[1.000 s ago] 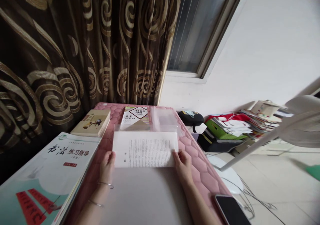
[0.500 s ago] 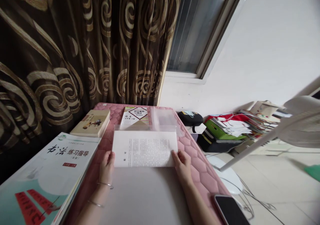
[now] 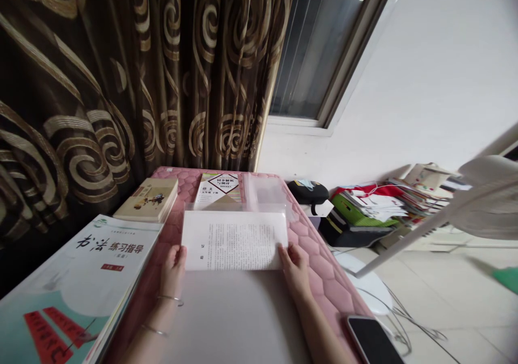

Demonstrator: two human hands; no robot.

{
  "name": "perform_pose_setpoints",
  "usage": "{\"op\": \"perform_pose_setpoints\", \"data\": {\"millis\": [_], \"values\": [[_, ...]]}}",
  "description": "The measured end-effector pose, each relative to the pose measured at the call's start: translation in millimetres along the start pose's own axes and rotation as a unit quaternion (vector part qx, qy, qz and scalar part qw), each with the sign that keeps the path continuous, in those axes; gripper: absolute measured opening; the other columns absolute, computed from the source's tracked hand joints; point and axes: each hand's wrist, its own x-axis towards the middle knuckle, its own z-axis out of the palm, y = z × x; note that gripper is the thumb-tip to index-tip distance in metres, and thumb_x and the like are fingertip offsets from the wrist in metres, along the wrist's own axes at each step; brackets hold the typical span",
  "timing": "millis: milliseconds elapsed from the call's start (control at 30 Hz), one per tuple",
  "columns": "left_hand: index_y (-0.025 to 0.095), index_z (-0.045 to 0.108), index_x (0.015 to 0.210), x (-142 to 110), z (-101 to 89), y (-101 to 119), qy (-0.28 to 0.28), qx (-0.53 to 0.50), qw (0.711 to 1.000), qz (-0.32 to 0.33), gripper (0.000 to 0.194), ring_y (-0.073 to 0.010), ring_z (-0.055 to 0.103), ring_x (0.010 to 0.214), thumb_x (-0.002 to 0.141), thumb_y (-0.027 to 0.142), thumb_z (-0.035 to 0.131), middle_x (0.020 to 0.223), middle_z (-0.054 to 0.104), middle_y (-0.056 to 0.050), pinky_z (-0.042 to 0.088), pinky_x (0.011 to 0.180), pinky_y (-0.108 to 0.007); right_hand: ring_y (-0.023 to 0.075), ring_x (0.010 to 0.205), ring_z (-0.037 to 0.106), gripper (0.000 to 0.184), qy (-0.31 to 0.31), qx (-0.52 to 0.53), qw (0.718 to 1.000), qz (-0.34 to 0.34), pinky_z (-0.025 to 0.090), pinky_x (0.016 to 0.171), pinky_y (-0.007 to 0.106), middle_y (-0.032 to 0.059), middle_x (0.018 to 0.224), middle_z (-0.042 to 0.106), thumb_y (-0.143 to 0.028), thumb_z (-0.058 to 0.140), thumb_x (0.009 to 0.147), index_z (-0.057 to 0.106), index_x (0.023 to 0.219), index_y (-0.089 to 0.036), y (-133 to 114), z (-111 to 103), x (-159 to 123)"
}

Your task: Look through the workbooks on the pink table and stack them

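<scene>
An open book (image 3: 234,240) with a page of printed text lies in front of me, and a strip of clear plastic cover (image 3: 259,208) juts past its far edge. My left hand (image 3: 173,267) grips the left edge, thumb on top and fingers curled underneath. At the right edge, my right hand (image 3: 294,267) pinches in the same way. Nearer to me, between my forearms, spreads a plain pale grey sheet or cover (image 3: 238,315); how it joins the book I cannot tell. Beyond the book lie a white and tan workbook (image 3: 218,188) and loose clear plastic covers (image 3: 267,188).
A pink quilted surface (image 3: 327,294) lies under everything. On the left are a calligraphy workbook stack (image 3: 81,277) and a thick beige book (image 3: 149,197). A phone (image 3: 374,339) rests at the lower right edge. A white fan (image 3: 408,234) and cables stand on the floor beyond.
</scene>
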Motion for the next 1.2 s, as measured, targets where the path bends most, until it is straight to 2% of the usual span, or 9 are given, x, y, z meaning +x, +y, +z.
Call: {"op": "perform_pose_setpoints", "data": {"millis": [100,233,433,633,767,967,1133,1200], "values": [[0.020,0.060,0.081,-1,-1.4,3,-0.007,-0.014,1.000,-0.003,0.052,-0.0237,0.063,0.076,0.064,0.069,0.052,0.077,0.069,-0.005,0.049,0.066,-0.031,0.0188,0.066,0.054,0.042,0.005,-0.007,1.000,0.002,0.045,0.058,0.030,0.0021,0.069,0.062,-0.062,0.067,0.073,0.065,0.076,-0.020,1,0,0],[0.021,0.056,0.076,-2,-1.9,6,-0.019,-0.004,1.000,-0.019,0.050,-0.0218,0.060,0.067,0.064,0.069,0.051,0.067,0.065,-0.003,0.047,0.059,-0.030,0.0200,0.067,0.055,0.044,0.013,-0.017,1.000,0.004,0.045,0.058,0.030,0.0022,0.067,0.061,-0.063,0.066,0.073,0.064,0.075,-0.020,2,0,0],[0.022,0.055,0.074,-3,-1.9,7,-0.016,0.008,1.000,-0.014,0.042,-0.0206,0.060,0.065,0.067,0.063,0.050,0.066,0.064,-0.002,0.046,0.058,-0.028,0.0240,0.076,0.059,0.033,-0.010,0.028,0.999,0.019,0.049,0.064,0.034,0.0034,0.080,0.067,-0.055,0.068,0.075,0.068,0.085,-0.025,2,-1,-1],[0.022,0.055,0.069,-3,-1.2,9,-0.014,-0.016,1.000,-0.011,0.035,-0.0214,0.059,0.064,0.070,0.057,0.054,0.063,0.062,-0.002,0.046,0.054,-0.028,0.0240,0.067,0.056,0.032,0.008,-0.008,1.000,-0.003,0.046,0.054,0.033,0.0024,0.063,0.060,-0.057,0.067,0.074,0.065,0.071,-0.025,-6,1,-1],[0.022,0.058,0.071,-2,0.7,6,-0.019,-0.022,1.000,-0.011,0.037,-0.0223,0.059,0.064,0.071,0.059,0.055,0.063,0.062,-0.002,0.046,0.053,-0.029,0.0230,0.068,0.056,0.032,0.007,-0.008,1.000,-0.008,0.046,0.056,0.033,0.0015,0.062,0.057,-0.055,0.067,0.076,0.063,0.069,-0.023,-3,0,-1],[0.022,0.056,0.069,0,1.9,1,-0.013,-0.017,1.000,-0.007,0.036,-0.0221,0.059,0.065,0.073,0.058,0.055,0.063,0.060,-0.002,0.047,0.056,-0.029,0.0236,0.075,0.060,0.031,-0.015,0.064,0.997,0.032,0.049,0.062,0.034,0.0027,0.078,0.066,-0.051,0.069,0.074,0.067,0.086,-0.022,8,-2,0],[0.022,0.057,0.073,0,2.1,-2,-0.020,-0.020,1.000,-0.004,0.036,-0.0225,0.059,0.065,0.074,0.058,0.054,0.064,0.061,-0.002,0.047,0.055,-0.030,0.0236,0.071,0.059,0.029,-0.008,0.033,0.999,0.016,0.047,0.058,0.033,0.0011,0.067,0.061,-0.053,0.067,0.076,0.061,0.070,-0.024,4,-1,-1],[0.022,0.057,0.073,-1,1.7,-2,-0.024,-0.021,0.999,-0.002,0.035,-0.0222,0.059,0.064,0.074,0.057,0.054,0.063,0.061,-0.002,0.047,0.055,-0.030,0.0232,0.071,0.058,0.029,-0.003,0.012,1.000,0.008,0.047,0.059,0.032,0.0008,0.067,0.060,-0.052,0.066,0.077,0.062,0.070,-0.024,3,-1,-1]]}}
